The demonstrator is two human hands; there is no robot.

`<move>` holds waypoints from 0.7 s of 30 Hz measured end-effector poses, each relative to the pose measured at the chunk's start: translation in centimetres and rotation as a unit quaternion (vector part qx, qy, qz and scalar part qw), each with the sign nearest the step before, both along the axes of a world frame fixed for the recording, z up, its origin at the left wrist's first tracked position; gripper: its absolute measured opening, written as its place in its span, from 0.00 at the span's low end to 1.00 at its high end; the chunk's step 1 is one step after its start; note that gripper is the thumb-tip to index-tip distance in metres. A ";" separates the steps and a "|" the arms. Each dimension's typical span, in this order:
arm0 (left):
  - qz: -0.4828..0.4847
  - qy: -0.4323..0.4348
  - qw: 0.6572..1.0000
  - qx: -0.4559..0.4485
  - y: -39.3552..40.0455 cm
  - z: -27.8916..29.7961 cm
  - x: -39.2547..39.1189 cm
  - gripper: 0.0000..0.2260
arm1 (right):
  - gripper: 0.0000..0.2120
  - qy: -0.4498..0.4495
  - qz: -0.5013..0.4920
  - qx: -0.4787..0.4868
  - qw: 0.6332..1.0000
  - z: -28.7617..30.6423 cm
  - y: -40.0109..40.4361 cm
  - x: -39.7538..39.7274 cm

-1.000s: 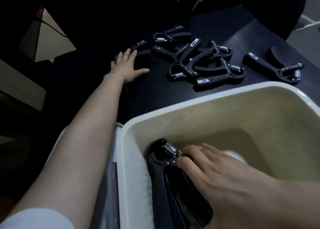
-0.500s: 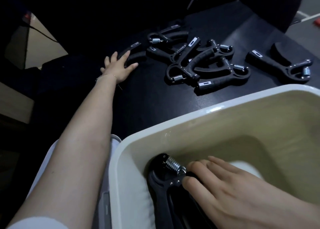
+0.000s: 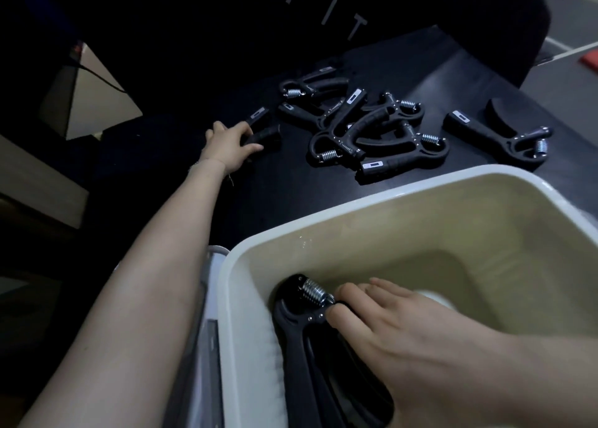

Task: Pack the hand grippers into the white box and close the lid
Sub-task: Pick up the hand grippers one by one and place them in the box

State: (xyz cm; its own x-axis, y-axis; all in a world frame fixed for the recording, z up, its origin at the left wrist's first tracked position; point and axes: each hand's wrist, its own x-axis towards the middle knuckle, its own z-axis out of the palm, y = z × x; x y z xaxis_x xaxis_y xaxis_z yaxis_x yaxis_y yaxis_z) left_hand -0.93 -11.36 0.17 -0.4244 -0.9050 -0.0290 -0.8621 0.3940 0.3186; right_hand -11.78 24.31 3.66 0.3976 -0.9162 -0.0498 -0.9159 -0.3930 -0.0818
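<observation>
The white box (image 3: pixel 388 198) stands open at the near right. Inside it, against the left wall, lies a black hand gripper (image 3: pixel 301 317) with a steel spring. My right hand (image 3: pixel 404 324) reaches into the box, and its straight fingers and thumb rest on that gripper's head. Far across the black table, my left hand (image 3: pixel 229 146) curls its fingers and thumb round the handles of another hand gripper (image 3: pixel 263 126). Several more grippers (image 3: pixel 372 130) lie in a tangled pile beyond the box, and one gripper (image 3: pixel 498 136) lies apart at the right.
A white and grey lid (image 3: pixel 210 314) lies beside the box's left wall, under my left forearm. A round black disc (image 3: pixel 504 110) sits behind the lone gripper. A person in a dark shirt (image 3: pixel 339 17) stands at the table's far edge.
My left hand went from lying flat beside the leftmost gripper to closing its fingers round the handles. My right hand stayed on the gripper in the box.
</observation>
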 end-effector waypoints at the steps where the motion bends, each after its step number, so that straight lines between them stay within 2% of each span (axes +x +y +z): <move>1: -0.002 0.002 1.000 0.000 0.7 0.4 0.3 0.18 | 0.35 0.009 0.006 0.013 1.000 0.3 0.0 -0.1; 4: -0.012 0.002 1.000 -0.014 2.7 2.2 1.4 0.18 | 0.44 0.036 0.023 0.042 0.998 1.1 0.0 0.0; 7: -0.030 0.003 0.998 -0.047 4.8 4.9 2.2 0.17 | 0.45 0.033 0.033 0.041 0.998 1.8 0.0 0.4; 16: -0.107 0.051 0.979 -0.168 13.3 13.8 3.5 0.16 | 0.47 -0.002 0.025 0.139 0.990 4.5 0.4 -0.8; 18: -0.133 0.077 0.970 -0.190 15.5 15.3 3.8 0.16 | 0.47 -0.019 0.019 0.103 0.994 5.8 0.8 -1.5; 21: -0.173 0.109 0.952 -0.229 18.9 17.0 4.2 0.15 | 0.44 -0.034 0.004 -0.019 0.999 7.8 1.6 -2.1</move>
